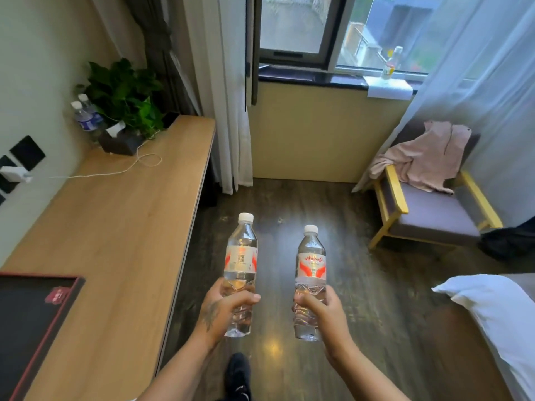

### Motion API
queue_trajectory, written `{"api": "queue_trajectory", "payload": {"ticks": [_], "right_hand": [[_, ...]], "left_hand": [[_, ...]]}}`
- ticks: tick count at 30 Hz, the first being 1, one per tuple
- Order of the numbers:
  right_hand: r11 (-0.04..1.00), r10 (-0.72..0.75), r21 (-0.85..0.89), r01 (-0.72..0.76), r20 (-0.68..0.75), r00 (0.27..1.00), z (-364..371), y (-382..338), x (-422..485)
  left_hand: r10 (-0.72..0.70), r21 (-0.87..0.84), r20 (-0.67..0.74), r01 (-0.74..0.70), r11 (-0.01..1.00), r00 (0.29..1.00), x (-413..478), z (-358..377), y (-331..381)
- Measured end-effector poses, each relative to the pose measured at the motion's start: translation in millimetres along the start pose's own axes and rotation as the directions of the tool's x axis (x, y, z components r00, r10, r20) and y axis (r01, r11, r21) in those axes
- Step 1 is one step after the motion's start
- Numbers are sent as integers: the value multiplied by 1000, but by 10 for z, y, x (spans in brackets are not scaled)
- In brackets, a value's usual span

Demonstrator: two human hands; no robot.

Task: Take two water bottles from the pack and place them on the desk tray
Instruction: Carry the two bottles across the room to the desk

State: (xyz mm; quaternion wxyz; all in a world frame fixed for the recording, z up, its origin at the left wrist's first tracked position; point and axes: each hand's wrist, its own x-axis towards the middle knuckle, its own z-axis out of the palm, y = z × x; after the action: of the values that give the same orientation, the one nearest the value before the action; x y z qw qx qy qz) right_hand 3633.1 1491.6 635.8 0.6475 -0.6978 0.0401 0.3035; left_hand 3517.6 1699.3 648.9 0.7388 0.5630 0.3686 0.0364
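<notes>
Two clear water bottles with white caps and red-and-white labels are held upright over the dark wood floor. My left hand [224, 309] grips the lower half of the left bottle [241, 261]. My right hand [324, 312] grips the lower half of the right bottle [310, 267]. A black tray with a red rim [76, 287] lies on the wooden desk [121, 221] at the lower left, to the left of both bottles. No bottle pack is in view.
At the desk's far end stand two other water bottles [85, 115], a dark tissue box [120, 140], a green plant [124, 94] and a white cable [121, 170]. An armchair [434, 209] with pink cloth is at the right, a white pillow [492, 308] lower right.
</notes>
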Motion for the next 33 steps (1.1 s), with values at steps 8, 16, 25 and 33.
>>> {"api": "queue_trajectory", "payload": {"ticks": [8, 16, 25, 33], "right_hand": [[999, -15, -35, 14, -31, 999, 315, -564, 725], [997, -10, -81, 13, 33, 999, 226, -884, 1296], [976, -5, -209, 55, 233, 972, 407, -1209, 1748], [933, 92, -344, 108, 519, 850, 1068, -1163, 1938]], "left_hand": [[-28, 24, -1, 28, 999, 1000, 763, 57, 536], [-72, -42, -55, 69, 997, 996, 1159, 228, 770], [-50, -103, -217, 29, 994, 975, 1215, 160, 864], [-53, -244, -533, -94, 965, 844, 676, -114, 784]]}}
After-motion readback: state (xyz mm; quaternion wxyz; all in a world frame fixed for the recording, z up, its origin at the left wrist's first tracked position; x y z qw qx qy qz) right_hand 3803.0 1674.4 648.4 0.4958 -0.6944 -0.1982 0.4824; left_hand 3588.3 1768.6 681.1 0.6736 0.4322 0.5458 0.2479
